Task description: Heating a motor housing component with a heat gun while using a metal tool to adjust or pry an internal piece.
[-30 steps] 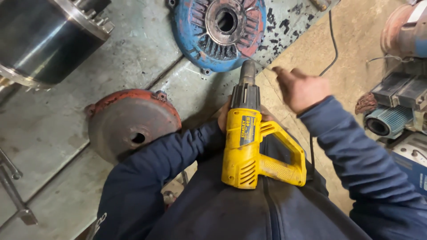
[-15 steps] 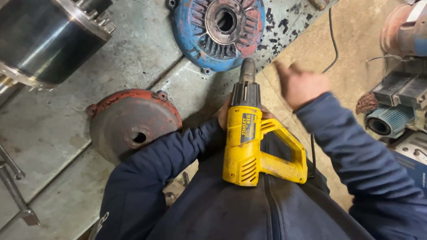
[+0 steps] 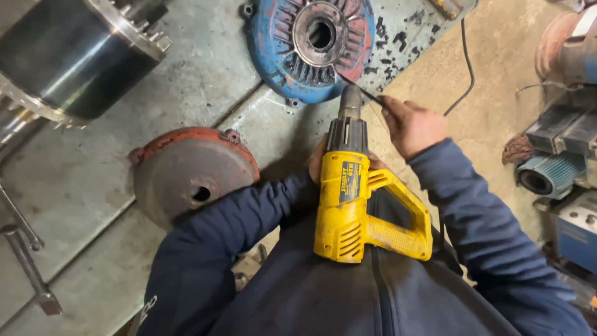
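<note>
A yellow heat gun (image 3: 354, 205) lies against my dark blue jacket, its grey nozzle pointing up at a blue round motor end cover (image 3: 298, 53). My left hand (image 3: 316, 160) is wrapped around the gun's barrel from behind and is mostly hidden by it. My right hand (image 3: 413, 127) is just right of the nozzle, pinching a thin dark rod (image 3: 364, 92) whose tip reaches toward the blue cover's rim. A rust-red, grey-faced end cover (image 3: 186, 174) lies beside my left sleeve.
A large dark steel cylinder (image 3: 62, 56) lies at the top left of the worn metal bench (image 3: 93, 205). Wrenches (image 3: 25, 261) sit at the left edge. A black cable (image 3: 466, 56) runs over the tan floor. Motors and parts (image 3: 559, 155) crowd the right side.
My right hand has shifted slightly by the nozzle and now shows the thin rod in its fingers. The heat gun and left hand have stayed in place.
</note>
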